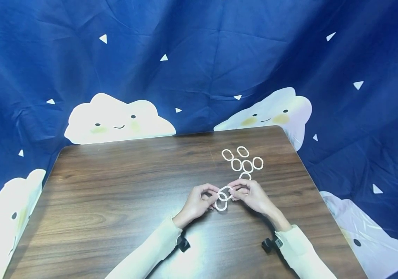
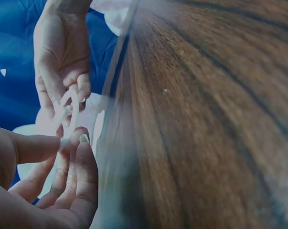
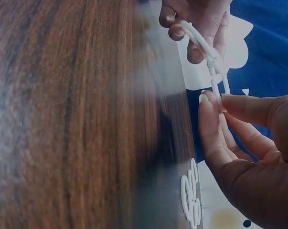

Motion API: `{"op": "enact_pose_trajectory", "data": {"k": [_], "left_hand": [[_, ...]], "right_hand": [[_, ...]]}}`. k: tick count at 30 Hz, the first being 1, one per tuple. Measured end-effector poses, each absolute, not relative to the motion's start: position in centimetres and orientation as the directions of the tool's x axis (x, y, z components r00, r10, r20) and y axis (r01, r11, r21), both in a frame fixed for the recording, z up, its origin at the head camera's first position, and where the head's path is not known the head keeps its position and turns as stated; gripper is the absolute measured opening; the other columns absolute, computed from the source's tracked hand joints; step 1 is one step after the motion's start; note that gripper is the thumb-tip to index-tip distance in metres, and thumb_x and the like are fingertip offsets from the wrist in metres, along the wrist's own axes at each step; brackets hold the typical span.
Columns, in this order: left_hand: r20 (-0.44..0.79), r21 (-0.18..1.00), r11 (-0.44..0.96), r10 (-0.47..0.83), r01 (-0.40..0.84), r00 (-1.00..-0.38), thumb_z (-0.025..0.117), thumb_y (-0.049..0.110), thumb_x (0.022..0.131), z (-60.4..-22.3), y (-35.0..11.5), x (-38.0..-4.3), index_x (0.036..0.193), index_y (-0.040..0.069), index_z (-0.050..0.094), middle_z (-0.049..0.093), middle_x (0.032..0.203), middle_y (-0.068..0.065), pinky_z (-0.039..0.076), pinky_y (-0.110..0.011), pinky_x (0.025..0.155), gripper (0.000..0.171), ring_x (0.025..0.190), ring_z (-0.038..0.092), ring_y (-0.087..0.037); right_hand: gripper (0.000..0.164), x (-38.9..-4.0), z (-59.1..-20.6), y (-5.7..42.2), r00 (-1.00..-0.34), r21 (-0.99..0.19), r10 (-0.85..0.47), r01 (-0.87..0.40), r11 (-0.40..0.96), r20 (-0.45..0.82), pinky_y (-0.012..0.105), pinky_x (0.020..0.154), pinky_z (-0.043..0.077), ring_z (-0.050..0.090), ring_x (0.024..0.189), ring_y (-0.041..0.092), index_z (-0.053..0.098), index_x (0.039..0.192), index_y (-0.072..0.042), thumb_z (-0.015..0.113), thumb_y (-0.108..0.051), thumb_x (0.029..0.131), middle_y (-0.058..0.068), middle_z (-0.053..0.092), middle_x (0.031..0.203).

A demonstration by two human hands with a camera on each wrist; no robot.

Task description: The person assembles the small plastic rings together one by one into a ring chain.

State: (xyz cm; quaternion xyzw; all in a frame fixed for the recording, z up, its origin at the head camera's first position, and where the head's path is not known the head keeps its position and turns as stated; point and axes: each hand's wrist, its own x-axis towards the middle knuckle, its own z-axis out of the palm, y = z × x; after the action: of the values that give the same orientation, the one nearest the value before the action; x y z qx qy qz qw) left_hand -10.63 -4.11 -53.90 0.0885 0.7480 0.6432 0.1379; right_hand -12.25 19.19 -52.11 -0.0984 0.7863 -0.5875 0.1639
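Note:
Two white oval rings are held up between the hands, looped through each other. My left hand (image 1: 197,201) pinches the lower ring (image 1: 221,210) between thumb and fingers. My right hand (image 1: 254,197) pinches the upper ring (image 1: 225,187) at its right end. In the right wrist view, the right thumb and a finger grip one ring (image 3: 215,90), while the other ring (image 3: 199,38) reaches up to the left hand (image 3: 201,19). In the left wrist view, fingertips partly hide the rings (image 2: 76,112).
Several loose white oval rings (image 1: 232,165) lie in a cluster on the brown wooden table (image 1: 115,201), just beyond the right hand. One lies partly behind that hand. A blue cloth (image 1: 199,58) with clouds hangs behind the table's far edge.

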Motion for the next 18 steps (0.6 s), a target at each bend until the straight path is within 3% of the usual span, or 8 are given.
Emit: {"op": "enact_pose_trajectory", "data": {"k": [4, 9, 13, 18], "left_hand": [[-0.097, 0.983, 0.181, 0.317, -0.04, -0.943, 0.073, 0.003, 0.094, -53.99, -4.32, -10.58, 0.113, 0.002, 0.074, 0.077, 0.099, -0.023, 0.064, -0.049, 0.063, 0.019, 0.069, 0.073, -0.039], [-0.095, 0.971, 0.24, 0.328, -0.015, -0.94, 0.076, 0.005, 0.093, -54.03, -4.52, -10.5, 0.112, 0.005, 0.075, 0.079, 0.096, -0.017, 0.062, -0.033, 0.056, 0.019, 0.063, 0.072, -0.025], [-0.089, 0.957, 0.29, 0.345, 0.015, -0.934, 0.077, 0.008, 0.092, -54.12, -4.7, -10.32, 0.11, 0.005, 0.077, 0.08, 0.093, -0.015, 0.053, -0.02, 0.049, 0.018, 0.061, 0.072, -0.028], [-0.086, 0.947, 0.32, 0.37, 0.039, -0.925, 0.077, 0.008, 0.092, -54.09, -4.93, -10.0, 0.108, 0.004, 0.078, 0.08, 0.091, -0.014, 0.05, -0.016, 0.05, 0.016, 0.065, 0.074, -0.029]], "right_hand": [[0.028, -12.22, -52.06, 19.23, -0.924, -0.956, -0.36, 0.014, 0.294, -0.124, 0.036, 0.079, 0.066, 0.077, 0.082, 0.017, 0.067, 0.122, 0.01, 0.068, -0.004, 0.099, 0.032, 0.074, 0.102], [0.027, -12.2, -52.03, 19.32, -0.925, -0.954, -0.362, 0.004, 0.3, -0.118, 0.035, 0.077, 0.066, 0.076, 0.08, 0.014, 0.067, 0.121, 0.01, 0.069, -0.005, 0.098, 0.033, 0.073, 0.102], [0.025, -12.18, -52.07, 19.42, -0.927, -0.948, -0.352, 0.011, 0.318, -0.129, 0.031, 0.073, 0.064, 0.074, 0.078, 0.011, 0.069, 0.117, 0.007, 0.072, -0.007, 0.096, 0.032, 0.074, 0.1], [0.024, -12.13, -52.29, 19.49, -0.927, -0.94, -0.347, 0.015, 0.34, -0.14, 0.027, 0.07, 0.062, 0.074, 0.077, 0.011, 0.07, 0.114, 0.005, 0.074, -0.008, 0.095, 0.028, 0.075, 0.098]]}}
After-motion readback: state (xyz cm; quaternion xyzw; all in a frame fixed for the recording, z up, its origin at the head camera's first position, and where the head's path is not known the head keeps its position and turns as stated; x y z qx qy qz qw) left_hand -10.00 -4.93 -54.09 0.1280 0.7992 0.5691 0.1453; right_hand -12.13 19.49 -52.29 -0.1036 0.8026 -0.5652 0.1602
